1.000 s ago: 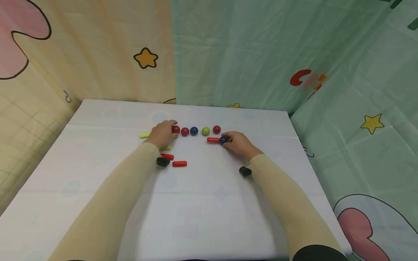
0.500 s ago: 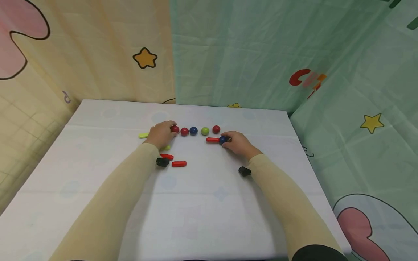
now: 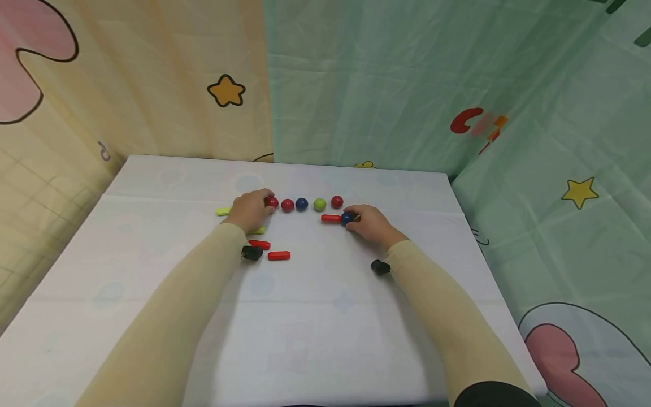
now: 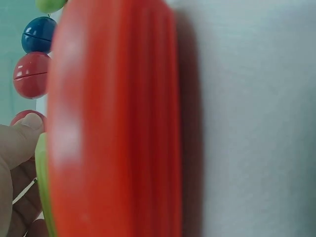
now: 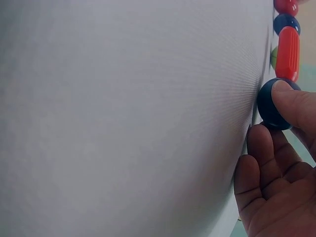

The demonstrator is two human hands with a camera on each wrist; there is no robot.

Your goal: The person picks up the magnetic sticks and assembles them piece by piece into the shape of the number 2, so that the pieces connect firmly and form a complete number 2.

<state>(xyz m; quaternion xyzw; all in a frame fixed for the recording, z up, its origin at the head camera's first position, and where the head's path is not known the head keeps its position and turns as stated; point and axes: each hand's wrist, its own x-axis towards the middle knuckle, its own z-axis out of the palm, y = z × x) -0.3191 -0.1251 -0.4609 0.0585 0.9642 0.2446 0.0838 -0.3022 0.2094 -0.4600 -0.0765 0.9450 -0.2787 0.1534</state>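
My left hand [image 3: 249, 211] pinches a dark red ball [image 3: 273, 202] at the left end of a row of balls; the left wrist view shows the thumb resting on it. Rightward in that row come a red ball [image 3: 287, 205], a blue ball [image 3: 302, 204], a green ball [image 3: 319, 204] and another red ball [image 3: 337, 202]. Nearer to me, my right hand [image 3: 372, 223] pinches a blue ball [image 5: 271, 104] between thumb and fingers. Against this ball lies the end of a red ridged stick [image 3: 330, 218]. Whether the two are joined cannot be told.
Two more red sticks lie below the left hand: one stick [image 3: 260, 245] near the wrist and one stick [image 3: 279, 256] beside it. A green stick [image 3: 223, 211] and a second green stick [image 3: 258, 230] are partly hidden by that hand. White cloth covers the table [image 3: 305, 328]; curtains [image 3: 356, 85] stand behind.
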